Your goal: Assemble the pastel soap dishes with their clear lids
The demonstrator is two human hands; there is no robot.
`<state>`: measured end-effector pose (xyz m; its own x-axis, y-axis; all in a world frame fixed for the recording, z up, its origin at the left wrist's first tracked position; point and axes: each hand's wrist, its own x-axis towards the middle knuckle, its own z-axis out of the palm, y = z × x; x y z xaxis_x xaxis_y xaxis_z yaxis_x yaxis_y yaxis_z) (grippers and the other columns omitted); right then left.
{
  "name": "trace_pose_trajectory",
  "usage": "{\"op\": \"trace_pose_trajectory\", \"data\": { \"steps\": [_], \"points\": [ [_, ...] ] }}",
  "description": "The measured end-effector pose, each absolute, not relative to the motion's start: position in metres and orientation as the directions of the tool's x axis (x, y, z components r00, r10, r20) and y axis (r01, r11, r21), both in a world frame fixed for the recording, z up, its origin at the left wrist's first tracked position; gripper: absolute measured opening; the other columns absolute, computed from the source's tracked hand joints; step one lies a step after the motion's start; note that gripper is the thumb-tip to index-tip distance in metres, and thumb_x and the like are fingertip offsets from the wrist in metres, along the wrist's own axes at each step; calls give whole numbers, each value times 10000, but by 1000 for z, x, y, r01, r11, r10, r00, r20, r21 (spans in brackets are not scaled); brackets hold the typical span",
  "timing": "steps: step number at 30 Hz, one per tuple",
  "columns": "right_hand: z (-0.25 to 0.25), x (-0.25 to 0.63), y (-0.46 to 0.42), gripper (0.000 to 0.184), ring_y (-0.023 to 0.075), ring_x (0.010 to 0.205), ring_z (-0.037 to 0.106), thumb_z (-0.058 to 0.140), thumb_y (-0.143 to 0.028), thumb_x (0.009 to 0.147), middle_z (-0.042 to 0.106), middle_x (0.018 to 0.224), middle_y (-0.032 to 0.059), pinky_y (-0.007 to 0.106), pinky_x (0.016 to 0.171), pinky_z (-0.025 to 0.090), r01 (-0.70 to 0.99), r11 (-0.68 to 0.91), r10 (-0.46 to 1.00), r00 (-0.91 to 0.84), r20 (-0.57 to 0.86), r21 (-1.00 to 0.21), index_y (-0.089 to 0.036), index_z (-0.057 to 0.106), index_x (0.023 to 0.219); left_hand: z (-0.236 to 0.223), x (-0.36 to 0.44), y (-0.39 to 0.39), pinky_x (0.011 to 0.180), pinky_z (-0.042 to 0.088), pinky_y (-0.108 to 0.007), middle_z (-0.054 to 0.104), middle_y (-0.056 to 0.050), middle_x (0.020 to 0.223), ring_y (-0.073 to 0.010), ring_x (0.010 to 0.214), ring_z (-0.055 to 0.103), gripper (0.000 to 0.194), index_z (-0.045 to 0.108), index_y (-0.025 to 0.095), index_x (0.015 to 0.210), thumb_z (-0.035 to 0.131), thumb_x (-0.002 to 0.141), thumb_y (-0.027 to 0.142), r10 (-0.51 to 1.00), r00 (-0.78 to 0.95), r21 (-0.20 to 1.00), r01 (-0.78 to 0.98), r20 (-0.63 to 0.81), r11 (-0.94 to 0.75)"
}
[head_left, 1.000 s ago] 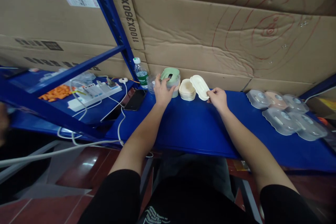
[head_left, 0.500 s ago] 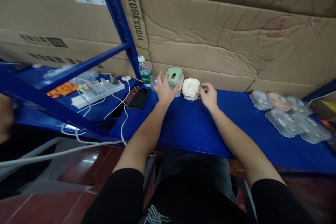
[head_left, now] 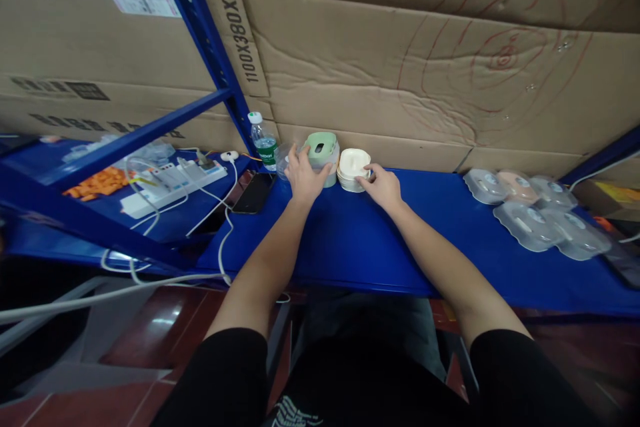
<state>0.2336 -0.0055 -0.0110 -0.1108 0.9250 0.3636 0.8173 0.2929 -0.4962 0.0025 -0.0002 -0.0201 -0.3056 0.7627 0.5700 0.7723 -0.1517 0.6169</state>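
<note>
A stack of square plastic containers with a light green lid-like top (head_left: 321, 145) stands by the cardboard. My left hand (head_left: 306, 177) spans its front, fingers spread on the left side and thumb on the right, gripping a translucent part. To the left of those fingers is a clear plastic piece (head_left: 284, 159). Right beside the green stack sits a cream stack of similar containers (head_left: 353, 161). My right hand (head_left: 383, 185) pinches its right front edge between thumb and fingers. How many pieces each stack has is hard to tell.
A water bottle (head_left: 264, 141) and a dark phone (head_left: 254, 192) are to the left. Past the blue post lie a white power strip (head_left: 173, 188), cables and orange pieces (head_left: 103, 182). Several clear clamshell packs (head_left: 527, 223) rest at the right. Cardboard (head_left: 360, 67) walls the back.
The view has shifted, so the scene sits further left. My right hand has moved inward, its fingers reaching further round the cream stack's front. My left hand keeps its place on the green stack.
</note>
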Motion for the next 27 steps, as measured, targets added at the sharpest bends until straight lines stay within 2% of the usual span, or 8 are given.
{"op": "trace_pose_trajectory", "data": {
  "steps": [6, 10, 14, 17, 19, 22, 25, 27],
  "points": [
    [5, 299, -4, 522, 308, 985, 751, 610, -556, 964, 811, 1005, 85, 427, 912, 547, 843, 293, 869, -39, 493, -451, -221, 673, 1359, -15, 6, -4, 1278, 266, -639, 389, -223, 1665, -428, 1577, 344, 712, 537, 223, 1456, 779, 827, 453, 722, -327, 622, 762, 610, -180],
    [5, 392, -6, 602, 407, 1316, 604, 572, -501, 965, 705, 1367, 239, 542, 1142, 422, 949, 104, 833, 80, 548, -297, -98, 635, 1408, -7, 16, -14, 1284, 259, -606, 407, -205, 1652, -401, 1573, 347, 656, 545, 224, 1442, 746, 857, 443, 692, -251, 574, 769, 677, -283],
    [-10, 464, -15, 799, 523, 1594, 232, 617, -544, 945, 348, 1705, 311, 759, 1200, 216, 940, -288, 845, 340, 412, -185, -77, 465, 1575, -5, 32, -28, 1268, 290, -585, 440, -203, 1620, -393, 1544, 387, 631, 572, 214, 1418, 742, 868, 471, 676, -122, 496, 774, 726, -393],
    [-19, 476, -20, 868, 548, 1606, 190, 652, -620, 919, 282, 1730, 326, 824, 1183, 148, 908, -400, 883, 419, 214, -128, -89, 462, 1579, -9, 45, -37, 1248, 320, -588, 481, -195, 1585, -391, 1498, 443, 613, 600, 214, 1387, 742, 861, 494, 658, -20, 432, 770, 753, -470],
    [-21, 462, -23, 874, 544, 1559, 306, 687, -650, 891, 395, 1673, 326, 848, 1175, 109, 935, -342, 908, 355, 221, -96, -108, 503, 1551, -12, 52, -41, 1235, 339, -587, 507, -189, 1567, -393, 1466, 479, 596, 610, 219, 1373, 743, 855, 482, 649, 48, 396, 758, 759, -519],
    [-18, 422, -30, 843, 498, 1383, 530, 682, -657, 904, 653, 1424, 290, 854, 1175, 114, 986, -146, 904, 168, 394, -85, -123, 529, 1538, -15, 59, -44, 1219, 364, -577, 547, -177, 1544, -391, 1436, 511, 555, 622, 235, 1352, 743, 859, 461, 660, 132, 366, 744, 740, -559],
    [-16, 383, -40, 755, 494, 1348, 547, 689, -697, 893, 667, 1402, 246, 839, 1179, 201, 995, 34, 906, 9, 423, -95, -201, 632, 1459, -17, 61, -43, 1213, 380, -565, 575, -168, 1526, -383, 1434, 521, 538, 626, 241, 1340, 755, 862, 451, 682, 185, 358, 738, 708, -572],
    [-15, 367, -44, 679, 487, 1329, 569, 678, -661, 915, 614, 1495, 230, 760, 1153, 366, 982, 118, 931, -58, 361, -145, -228, 658, 1438, -18, 60, -42, 1208, 391, -561, 589, -167, 1511, -379, 1434, 526, 530, 630, 240, 1333, 765, 864, 446, 682, 208, 352, 731, 701, -584]
  ]
}}
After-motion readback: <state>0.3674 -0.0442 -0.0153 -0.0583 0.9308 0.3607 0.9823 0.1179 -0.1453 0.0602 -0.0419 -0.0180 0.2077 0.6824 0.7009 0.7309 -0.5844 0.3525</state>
